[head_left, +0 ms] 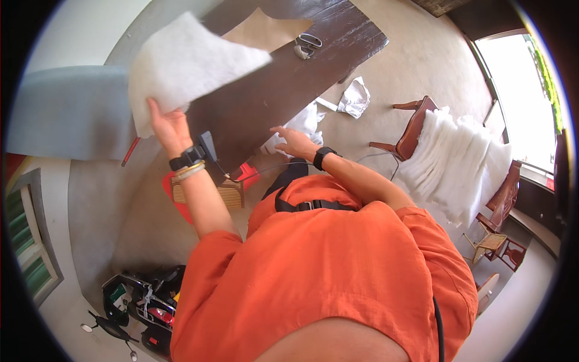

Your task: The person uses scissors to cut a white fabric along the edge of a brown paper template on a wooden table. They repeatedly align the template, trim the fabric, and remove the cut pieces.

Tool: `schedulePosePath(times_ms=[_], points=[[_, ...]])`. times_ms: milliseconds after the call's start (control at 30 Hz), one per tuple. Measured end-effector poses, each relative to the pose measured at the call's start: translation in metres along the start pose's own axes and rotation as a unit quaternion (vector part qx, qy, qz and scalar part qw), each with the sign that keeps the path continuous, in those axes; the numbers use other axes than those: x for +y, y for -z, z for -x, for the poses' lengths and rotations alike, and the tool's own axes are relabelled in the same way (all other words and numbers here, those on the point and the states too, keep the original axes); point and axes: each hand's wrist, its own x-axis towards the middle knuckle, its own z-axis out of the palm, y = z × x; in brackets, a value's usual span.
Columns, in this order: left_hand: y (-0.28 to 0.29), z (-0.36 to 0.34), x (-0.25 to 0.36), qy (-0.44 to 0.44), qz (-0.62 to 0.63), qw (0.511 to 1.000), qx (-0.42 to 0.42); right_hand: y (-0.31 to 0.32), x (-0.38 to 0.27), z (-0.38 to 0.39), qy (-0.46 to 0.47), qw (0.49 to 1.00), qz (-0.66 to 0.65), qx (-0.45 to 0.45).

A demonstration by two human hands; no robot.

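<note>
My left hand [167,125] grips the near edge of a piece of white fluffy batting [193,60], thumb on top. The piece is lifted over the left part of the dark brown table [253,114], and its outline is slightly blurred. My right hand [297,143] hovers by the table's near edge with its fingers apart and nothing in them. White scraps [309,119] lie just beyond and beside that hand. Toward the far side of the table lies a tan sheet [265,31], with scissors [309,42] at its right end, their handles showing.
Folded layers of white batting [452,163] drape over a wooden chair [416,123] at the right. A white crumpled piece [354,98] is on the floor. A red stool [250,172] stands beneath the table's near side; a motorcycle [142,308] is at lower left.
</note>
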Motion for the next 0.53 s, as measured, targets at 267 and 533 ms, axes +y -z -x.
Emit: schedulePosePath(times_ms=[267,533], points=[[-0.057,0.094,-0.052,0.067,-0.125,0.986,-0.093,0.086,-0.044,0.086,0.008,0.95,-0.283,-0.13],[-0.095,0.16,-0.1,0.052,-0.357,0.862,-0.358,0.126,-0.024,0.23,0.031,0.956,-0.259,0.138]])
